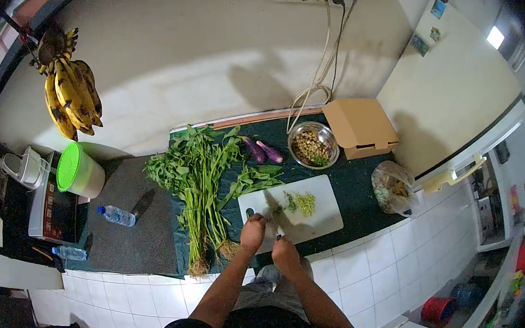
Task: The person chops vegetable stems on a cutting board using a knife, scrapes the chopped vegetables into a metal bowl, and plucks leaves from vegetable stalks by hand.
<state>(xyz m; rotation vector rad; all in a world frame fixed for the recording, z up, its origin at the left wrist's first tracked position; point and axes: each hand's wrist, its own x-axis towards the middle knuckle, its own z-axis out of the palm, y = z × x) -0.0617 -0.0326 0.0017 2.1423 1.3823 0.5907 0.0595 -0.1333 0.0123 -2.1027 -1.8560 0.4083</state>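
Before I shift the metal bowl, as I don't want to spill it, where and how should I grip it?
I'd take the metal bowl by its rim, from the near left: the cardboard box crowds its right side. The open top holds loose chopped food, so keep it level.

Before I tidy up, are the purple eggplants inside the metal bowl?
No, the eggplants lie on the dark green cloth, outside the metal bowl.

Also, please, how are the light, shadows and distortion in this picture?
Head view: strong wide-angle bending with black corners; soft shadows on the pale wall and on the white rectangular cutting board; one small glaring patch at upper right; the chopped green pieces look soft, without fine detail.
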